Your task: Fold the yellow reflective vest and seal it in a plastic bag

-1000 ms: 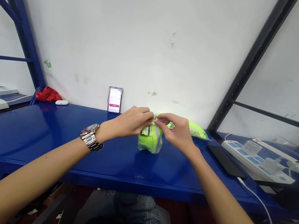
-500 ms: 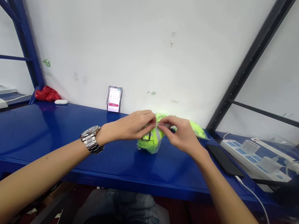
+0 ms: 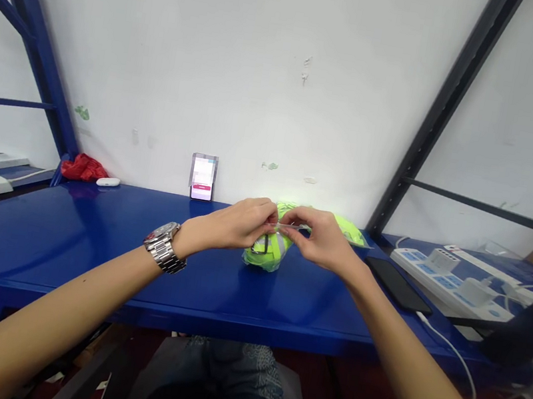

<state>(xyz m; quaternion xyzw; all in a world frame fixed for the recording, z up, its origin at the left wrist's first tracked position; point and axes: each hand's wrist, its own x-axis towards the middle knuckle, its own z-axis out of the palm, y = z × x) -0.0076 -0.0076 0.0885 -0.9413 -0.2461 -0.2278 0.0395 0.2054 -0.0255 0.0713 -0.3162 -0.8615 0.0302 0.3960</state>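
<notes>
A neon-green folded vest in a clear plastic bag (image 3: 265, 253) stands on the blue shelf top (image 3: 87, 245). My left hand (image 3: 235, 225), with a metal watch on its wrist, pinches the bag's top edge from the left. My right hand (image 3: 322, 236) pinches the same edge from the right, fingertips almost touching the left ones. Behind my right hand lies a second neon-green packet (image 3: 350, 229) by the wall.
A phone (image 3: 202, 177) leans on the wall. A red crumpled item (image 3: 80, 166) and a small white object (image 3: 108, 182) lie back left. A black phone (image 3: 397, 284) with a white cable and power strips (image 3: 456, 277) sit to the right.
Both hands stay pinched on the bag's top; the fingertips have drawn slightly closer together and the bag sits a little lower and flatter.
</notes>
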